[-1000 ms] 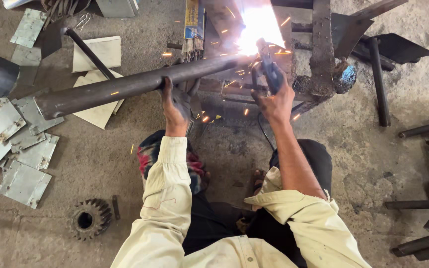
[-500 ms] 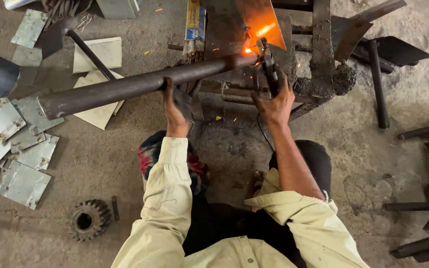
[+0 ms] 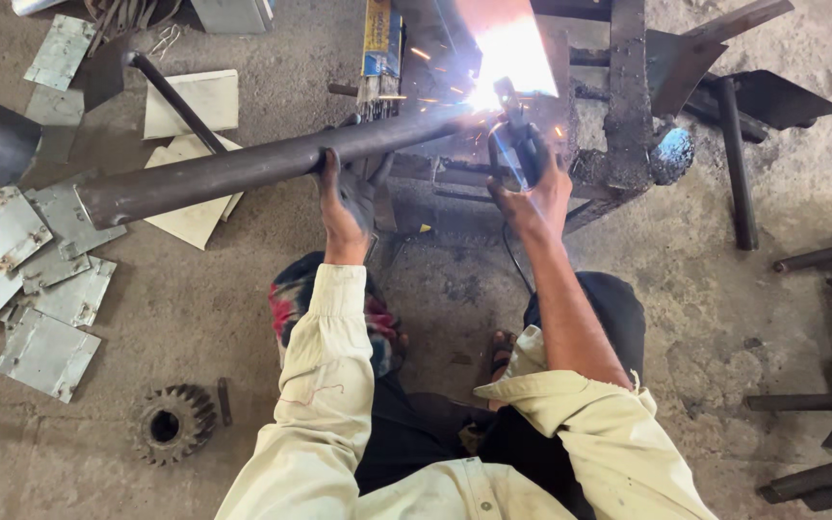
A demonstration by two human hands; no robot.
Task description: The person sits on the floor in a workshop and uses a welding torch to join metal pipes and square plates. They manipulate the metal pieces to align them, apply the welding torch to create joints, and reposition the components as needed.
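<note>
A long dark steel pipe lies across the scene, its far end resting on a rusty metal frame. My left hand grips the pipe from below near its middle. My right hand is closed around a welding electrode holder, its tip at the pipe's far end. A bright white arc burns there and sparks fly off to the left. My cream sleeves and dark trousers fill the lower middle.
Several flat metal plates lie at the left. A toothed gear sits on the concrete floor at lower left. Pale square tiles lie under the pipe. Steel bars are strewn at the right, and a packet of welding rods at top.
The arc was bright one second ago, died to a small orange glow half a second ago, and now burns bright again. Both hands have stayed in place.
</note>
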